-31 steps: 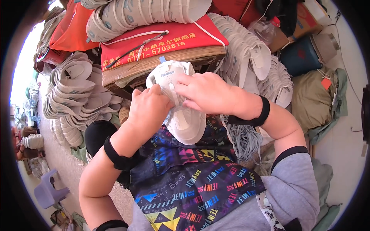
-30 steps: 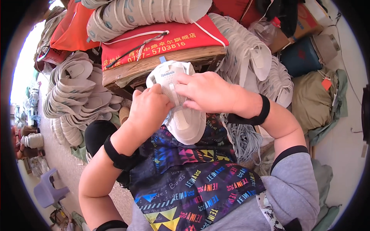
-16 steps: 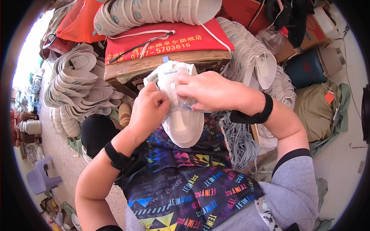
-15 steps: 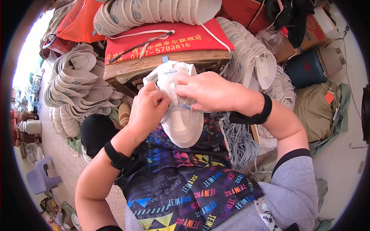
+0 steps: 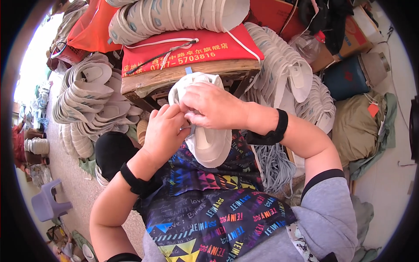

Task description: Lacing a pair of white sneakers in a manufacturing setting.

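Observation:
A white shoe upper (image 5: 212,150) rests toe toward me over my lap, its heel end by the wooden bench edge. My left hand (image 5: 163,126) is closed at the upper's left side, thumb and fingers pinched beside the lacing opening. A short stretch of grey-blue shoelace (image 5: 192,129) shows at its fingertips. Over the tongue lies my right hand (image 5: 214,105), closed, with its fingertips meeting those of the left. What the right fingertips pinch is hidden. A small blue tab (image 5: 188,70) stands out at the heel.
Ahead is a wooden bench (image 5: 231,67) under a red cloth (image 5: 174,50), topped by a row of nested uppers (image 5: 174,15). More stacked uppers stand left (image 5: 83,96) and right (image 5: 279,65). Grey-blue laces (image 5: 274,168) hang at my right knee. A purple stool (image 5: 50,201) stands far left.
My right hand has moved left across the tongue to meet my left fingertips. The lace that crossed the opening is now mostly covered. The upper has shifted slightly.

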Tool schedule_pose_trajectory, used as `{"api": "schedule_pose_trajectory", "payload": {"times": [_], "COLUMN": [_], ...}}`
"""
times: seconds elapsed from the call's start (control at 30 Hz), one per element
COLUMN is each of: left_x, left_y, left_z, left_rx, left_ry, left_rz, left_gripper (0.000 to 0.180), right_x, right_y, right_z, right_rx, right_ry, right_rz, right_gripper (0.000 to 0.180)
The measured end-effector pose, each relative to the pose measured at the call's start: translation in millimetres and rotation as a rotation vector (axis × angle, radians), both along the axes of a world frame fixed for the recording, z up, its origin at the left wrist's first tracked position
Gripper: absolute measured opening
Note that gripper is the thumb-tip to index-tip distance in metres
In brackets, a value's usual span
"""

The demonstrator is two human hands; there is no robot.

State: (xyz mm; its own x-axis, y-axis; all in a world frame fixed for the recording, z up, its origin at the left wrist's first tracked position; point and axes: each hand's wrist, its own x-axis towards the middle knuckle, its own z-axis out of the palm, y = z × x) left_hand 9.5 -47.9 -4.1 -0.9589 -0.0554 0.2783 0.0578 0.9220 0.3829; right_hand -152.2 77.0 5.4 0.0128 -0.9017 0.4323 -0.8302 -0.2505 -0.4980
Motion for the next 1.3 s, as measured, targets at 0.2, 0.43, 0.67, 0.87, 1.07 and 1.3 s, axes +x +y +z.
{"api": "schedule_pose_trajectory", "payload": {"times": [0.2, 0.43, 0.67, 0.87, 1.07, 1.3], "left_x": [1.7, -10.5, -14.7, -27.2, -28.8, -17.9], "left_y": [1.1, -1.8, 3.4, 9.1, 29.1, 36.1], "left_z": [10.5, -6.8, -16.4, 32.3, 4.4, -7.9], "left_rx": [0.018, 0.501, 0.846, 0.765, 0.956, 0.478], "left_ry": [-0.133, -0.164, 0.075, 0.245, 0.199, 0.151], "left_rz": [0.068, 0.191, 0.404, 0.320, 0.181, 0.137], "left_gripper": [0.008, 0.011, 0.012, 0.013, 0.028, 0.047], "right_x": [-5.1, -4.1, -5.4, -10.9, -4.1, -15.9], "right_y": [10.2, 9.0, 13.0, 35.6, 46.8, 57.9], "right_z": [-5.2, -1.2, 1.1, 20.6, 29.6, 22.5], "right_rx": [0.042, 0.077, 0.043, 0.079, 0.203, 0.372], "right_ry": [0.083, 0.028, -0.002, 0.299, 0.500, 0.152], "right_rz": [-0.013, -0.004, 0.037, -0.042, -0.117, -0.063], "right_gripper": [0.016, 0.016, 0.017, 0.029, 0.043, 0.045]}}
